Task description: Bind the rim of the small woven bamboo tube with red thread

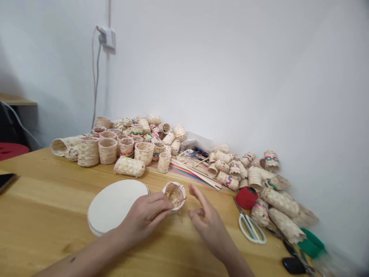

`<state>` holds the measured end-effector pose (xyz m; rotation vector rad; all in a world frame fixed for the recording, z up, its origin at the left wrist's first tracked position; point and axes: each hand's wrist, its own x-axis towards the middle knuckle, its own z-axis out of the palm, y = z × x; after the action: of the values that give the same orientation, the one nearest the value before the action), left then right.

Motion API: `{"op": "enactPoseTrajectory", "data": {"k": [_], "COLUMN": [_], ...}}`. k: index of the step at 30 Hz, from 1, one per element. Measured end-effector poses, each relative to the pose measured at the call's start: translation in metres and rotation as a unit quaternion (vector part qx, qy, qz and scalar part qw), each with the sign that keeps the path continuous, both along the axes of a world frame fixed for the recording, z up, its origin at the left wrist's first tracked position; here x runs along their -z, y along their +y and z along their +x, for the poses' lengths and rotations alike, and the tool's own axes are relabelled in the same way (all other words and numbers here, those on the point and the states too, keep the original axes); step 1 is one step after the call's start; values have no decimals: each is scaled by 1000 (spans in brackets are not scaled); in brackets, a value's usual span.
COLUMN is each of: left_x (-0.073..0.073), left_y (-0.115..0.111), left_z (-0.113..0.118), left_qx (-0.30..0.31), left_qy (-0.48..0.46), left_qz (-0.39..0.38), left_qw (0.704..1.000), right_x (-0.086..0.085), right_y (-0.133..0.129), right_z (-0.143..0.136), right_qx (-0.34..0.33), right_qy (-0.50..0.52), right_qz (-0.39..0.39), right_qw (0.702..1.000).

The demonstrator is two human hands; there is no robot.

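Wickerwork of pale, flat splints shapes the small round basket (174, 194) over the wooden table (52, 207). The left hand (148, 211) pinches its white-bound rim; the right hand (209, 225), index finger outstretched, is just beside it, its grip's contents impossible to tell.

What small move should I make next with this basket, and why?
I'd probably bring the right hand in to the red strand on the basket: the left hand holds the basket near its rim, while the right is apart from it, index finger extended.
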<state>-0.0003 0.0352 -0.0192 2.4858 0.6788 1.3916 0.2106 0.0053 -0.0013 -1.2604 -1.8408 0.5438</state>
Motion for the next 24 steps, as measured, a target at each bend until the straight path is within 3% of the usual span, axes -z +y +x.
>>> {"op": "enactPoseTrajectory", "data": {"k": [4,10,15,20,24], "left_x": [-1,3,3,5,10], "left_y": [-2,-2,-3,-1,2], "left_z": [1,2,3,1,0], "left_qx": [-2,-32,-31,-53,-103], "left_qy": [-1,12,11,-2,-2], "left_qz": [51,76,70,47,39], "left_qw": [999,997,997,997,994], "right_x": [15,28,30,31,28], "right_y": [5,7,0,-8,-16], "right_z": [-18,-18,-17,-21,-22], "right_qx": [-39,55,76,30,-74], "right_qy": [54,27,-48,-32,-49], "right_qz": [-34,51,111,186,207], "right_qw": [997,997,990,982,974]}}
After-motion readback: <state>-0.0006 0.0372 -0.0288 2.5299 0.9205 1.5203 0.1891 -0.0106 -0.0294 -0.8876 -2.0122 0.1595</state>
